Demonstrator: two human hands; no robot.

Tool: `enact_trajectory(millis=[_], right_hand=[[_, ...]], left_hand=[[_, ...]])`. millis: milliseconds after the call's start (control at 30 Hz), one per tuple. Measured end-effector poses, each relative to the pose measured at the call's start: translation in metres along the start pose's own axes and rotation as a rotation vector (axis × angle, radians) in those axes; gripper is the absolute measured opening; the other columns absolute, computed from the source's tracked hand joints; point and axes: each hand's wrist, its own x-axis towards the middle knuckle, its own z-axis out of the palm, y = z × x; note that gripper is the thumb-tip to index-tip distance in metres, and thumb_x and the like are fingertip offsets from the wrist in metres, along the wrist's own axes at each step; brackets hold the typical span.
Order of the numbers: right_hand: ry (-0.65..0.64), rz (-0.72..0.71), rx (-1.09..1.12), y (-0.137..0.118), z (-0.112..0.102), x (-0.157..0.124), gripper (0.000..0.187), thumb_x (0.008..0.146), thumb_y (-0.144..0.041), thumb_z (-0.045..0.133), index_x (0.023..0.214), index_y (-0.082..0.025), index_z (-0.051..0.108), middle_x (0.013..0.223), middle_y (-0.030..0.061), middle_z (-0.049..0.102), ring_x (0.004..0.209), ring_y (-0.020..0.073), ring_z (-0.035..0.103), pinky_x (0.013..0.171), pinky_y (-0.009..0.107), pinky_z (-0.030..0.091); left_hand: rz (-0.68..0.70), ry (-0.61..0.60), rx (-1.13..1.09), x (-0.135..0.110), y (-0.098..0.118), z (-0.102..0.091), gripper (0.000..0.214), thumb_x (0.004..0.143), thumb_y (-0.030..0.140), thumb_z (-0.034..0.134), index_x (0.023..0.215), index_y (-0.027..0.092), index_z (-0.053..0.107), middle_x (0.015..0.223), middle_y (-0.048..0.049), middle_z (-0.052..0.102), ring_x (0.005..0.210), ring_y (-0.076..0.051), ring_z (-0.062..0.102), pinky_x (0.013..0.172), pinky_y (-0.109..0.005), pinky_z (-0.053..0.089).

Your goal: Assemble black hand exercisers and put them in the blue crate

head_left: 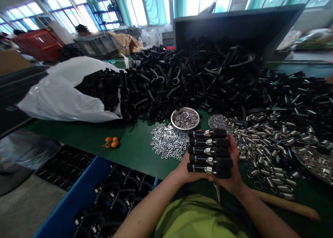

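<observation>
Both my hands hold up a stacked row of several black handle pieces (209, 152) with silver spring sections, lying one above another. My left hand (187, 171) cups the stack from the left and below. My right hand (234, 168) wraps it from the right, fingers closed round the ends. A thin metal point (217, 192) sticks down below the hands. Just beyond lie a heap of small silver nuts (168, 141) and a round metal dish (185, 118) of small silver parts on the green table (125, 141).
A big pile of black curved handles (208, 78) spills from a tipped dark crate (234, 23). A white bag (65, 92) of black parts lies left. Springs (270, 151) cover the right. A blue bin (99, 200) of assembled pieces sits below left; orange fruits (111, 142); a wooden stick (286, 203).
</observation>
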Motion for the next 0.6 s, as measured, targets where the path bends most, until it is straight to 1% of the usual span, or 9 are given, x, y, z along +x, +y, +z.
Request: enact_trajectory(millis=[67, 133, 200, 267, 333, 433, 500, 533, 600], right_hand=[[0.051, -0.026, 0.048, 0.014, -0.017, 0.014, 0.121, 0.057, -0.058, 0.074, 0.146, -0.027, -0.002, 0.149, 0.0120, 0.019, 0.133, 0.0356, 0.026, 0.108, 0.054, 0.024], [0.024, -0.012, 0.108, 0.027, -0.028, 0.021, 0.115, 0.063, -0.056, 0.071, 0.146, -0.025, -0.002, 0.147, 0.0135, 0.025, 0.131, 0.0320, 0.033, 0.106, 0.050, 0.030], [-0.004, 0.012, 0.143, 0.036, -0.033, 0.021, 0.111, 0.068, -0.056, 0.066, 0.146, -0.023, -0.006, 0.147, 0.0140, 0.026, 0.131, 0.0295, 0.033, 0.105, 0.047, 0.031], [0.002, 0.013, 0.144, 0.041, -0.034, 0.019, 0.110, 0.070, -0.058, 0.063, 0.146, -0.024, -0.009, 0.149, 0.0132, 0.021, 0.134, 0.0282, 0.028, 0.107, 0.046, 0.028], [0.000, 0.003, 0.129, 0.043, -0.034, 0.017, 0.110, 0.070, -0.061, 0.062, 0.145, -0.024, -0.010, 0.151, 0.0121, 0.015, 0.136, 0.0277, 0.022, 0.108, 0.046, 0.025], [-0.012, 0.010, 0.119, 0.044, -0.035, 0.017, 0.109, 0.070, -0.066, 0.056, 0.146, -0.024, -0.009, 0.153, 0.0115, 0.008, 0.138, 0.0278, 0.015, 0.109, 0.046, 0.022], [-0.011, 0.012, 0.112, 0.044, -0.036, 0.018, 0.106, 0.071, -0.067, 0.055, 0.146, -0.023, -0.006, 0.153, 0.0109, 0.006, 0.139, 0.0280, 0.012, 0.110, 0.046, 0.021], [-0.010, 0.009, 0.110, 0.044, -0.036, 0.018, 0.104, 0.072, -0.065, 0.055, 0.146, -0.024, -0.005, 0.153, 0.0104, 0.006, 0.139, 0.0279, 0.012, 0.110, 0.046, 0.021], [-0.017, 0.014, 0.126, 0.043, -0.036, 0.018, 0.102, 0.074, -0.059, 0.058, 0.146, -0.025, -0.006, 0.153, 0.0097, 0.009, 0.138, 0.0273, 0.017, 0.109, 0.045, 0.024]], left_hand=[[0.080, -0.042, 0.016, 0.027, -0.006, 0.010, 0.061, 0.050, 0.029, 0.083, 0.107, 0.017, 0.065, 0.113, -0.0067, 0.065, 0.105, -0.028, 0.058, 0.099, -0.043, 0.041], [0.094, -0.175, 0.015, 0.045, -0.009, 0.020, 0.056, 0.053, 0.032, 0.081, 0.105, 0.018, 0.066, 0.111, -0.0052, 0.066, 0.106, -0.026, 0.058, 0.099, -0.041, 0.042], [0.059, -0.320, 0.007, 0.053, -0.011, 0.027, 0.049, 0.056, 0.036, 0.080, 0.101, 0.020, 0.069, 0.105, -0.0028, 0.069, 0.105, -0.024, 0.059, 0.099, -0.038, 0.042], [0.014, -0.404, -0.017, 0.054, -0.012, 0.031, 0.047, 0.058, 0.041, 0.078, 0.099, 0.020, 0.070, 0.102, -0.0024, 0.070, 0.103, -0.023, 0.060, 0.099, -0.038, 0.042], [-0.020, -0.384, -0.050, 0.053, -0.013, 0.034, 0.050, 0.059, 0.044, 0.077, 0.101, 0.018, 0.069, 0.106, -0.0043, 0.069, 0.102, -0.025, 0.060, 0.099, -0.040, 0.042], [0.000, -0.203, -0.079, 0.052, -0.013, 0.039, 0.058, 0.063, 0.042, 0.075, 0.114, 0.017, 0.062, 0.120, -0.0069, 0.062, 0.111, -0.025, 0.056, 0.104, -0.041, 0.037], [0.055, -0.142, -0.073, 0.053, -0.012, 0.041, 0.063, 0.067, 0.038, 0.073, 0.124, 0.019, 0.055, 0.130, -0.0059, 0.054, 0.121, -0.024, 0.048, 0.110, -0.040, 0.030], [0.083, -0.161, -0.063, 0.053, -0.012, 0.042, 0.063, 0.068, 0.035, 0.073, 0.126, 0.020, 0.052, 0.134, -0.0048, 0.051, 0.124, -0.023, 0.045, 0.112, -0.040, 0.026], [0.110, -0.261, -0.044, 0.054, -0.014, 0.041, 0.062, 0.069, 0.031, 0.072, 0.127, 0.020, 0.052, 0.136, -0.0035, 0.048, 0.127, -0.023, 0.042, 0.113, -0.039, 0.023]])
